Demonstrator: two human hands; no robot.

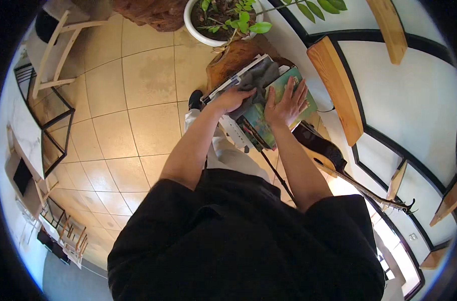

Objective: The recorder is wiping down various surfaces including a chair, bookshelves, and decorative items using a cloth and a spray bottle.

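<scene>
My left hand (234,99) is on a dark grey cloth (259,81), its fingers bent over the cloth's edge. The cloth lies bunched on the left part of a stack of books and magazines. My right hand (287,103) lies flat with fingers spread on a green illustrated book (275,88) at the top right of the stack. White-edged books or papers (236,131) jut out below on the near left side. A brown wooden stump (228,60) is just beyond the stack; what bears the stack is mostly hidden.
A white plant pot (198,30) stands beyond the stump. An acoustic guitar (322,150) leans at the right, under wooden wall shelves (337,90) on black frames. A thin black pole (277,175) runs beside my right forearm. Chairs (59,56) and a marble-topped table (25,120) stand left on the tiled floor.
</scene>
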